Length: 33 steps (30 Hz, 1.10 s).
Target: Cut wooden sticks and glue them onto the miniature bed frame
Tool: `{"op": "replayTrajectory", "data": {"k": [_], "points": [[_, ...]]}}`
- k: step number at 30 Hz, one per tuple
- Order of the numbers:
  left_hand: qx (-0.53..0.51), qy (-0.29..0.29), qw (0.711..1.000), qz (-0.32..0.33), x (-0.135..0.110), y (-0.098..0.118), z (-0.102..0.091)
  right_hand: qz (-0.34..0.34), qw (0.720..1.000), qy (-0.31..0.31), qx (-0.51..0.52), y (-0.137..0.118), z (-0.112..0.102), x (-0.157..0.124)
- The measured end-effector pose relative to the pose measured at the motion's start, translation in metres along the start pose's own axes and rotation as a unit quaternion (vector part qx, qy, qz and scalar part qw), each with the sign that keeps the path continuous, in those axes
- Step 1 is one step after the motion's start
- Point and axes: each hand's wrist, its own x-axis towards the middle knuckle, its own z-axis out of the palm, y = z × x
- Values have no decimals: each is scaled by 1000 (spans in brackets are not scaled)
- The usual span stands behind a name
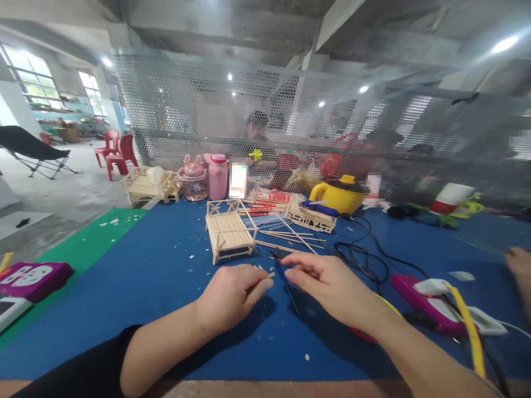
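Observation:
My left hand (232, 293) is closed in a pinch, with short pale wooden stick pieces (270, 275) poking out past thumb and index finger. Close by on the right, my right hand (317, 276) has its fingers curled at a slim tool with a dark blue handle (289, 290). That tool's dark head points away from me, and its exact kind is partly hidden by the fingers. Just beyond my left hand stands a miniature bed frame of wooden sticks (230, 232). Loose thin sticks (290, 236) lie behind my right hand.
Beyond the sticks stand another stick model (309, 216), a yellow pot (338, 196), a pink bottle (218, 177) and a stick-built piece (151, 185). Black cable (357, 257) and a purple power strip (406, 290) lie rightward. Another person's hand (518, 271) shows far right. A perforated screen (199, 110) rises behind.

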Motion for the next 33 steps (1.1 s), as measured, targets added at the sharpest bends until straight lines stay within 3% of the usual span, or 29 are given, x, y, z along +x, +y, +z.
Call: {"op": "replayTrajectory", "data": {"k": [2, 5, 7, 10, 12, 14, 17, 19, 22, 24, 27, 33], "points": [[92, 17, 995, 36, -1, -11, -11, -78, 994, -5, 83, -18, 9, 15], [212, 4, 974, 74, -3, -24, -28, -150, 986, -4, 77, -36, 16, 36], [250, -30, 964, 84, -5, -29, -38, -160, 984, -34, 66, -44, 18, 48], [262, -79, 958, 84, -7, -31, -49, -121, 985, -102, 75, -48, 20, 67], [237, -79, 968, 33, -7, -34, -58, -91, 978, -151, 114, -45, 26, 79], [188, -45, 979, -65, -5, -41, -70, -70, 970, -162, 168, -38, 36, 90], [99, 29, 974, -201, 2, -57, -88, -57, 968, -113, 215, -28, 53, 97], [15, -26, 974, -224, 11, -67, -95, -65, 971, -65, 222, -25, 62, 97], [-87, -107, 969, -204, 20, -76, -90, -59, 960, -1, 274, -27, 71, 93], [-128, -127, 966, -187, 21, -80, -77, -43, 946, 9, 321, -29, 74, 91], [-120, -60, 972, -192, 12, -85, -55, -15, 933, 22, 360, -31, 79, 90], [-108, 11, 976, -190, 1, -83, -34, -1, 950, 56, 307, -34, 92, 92]]}}
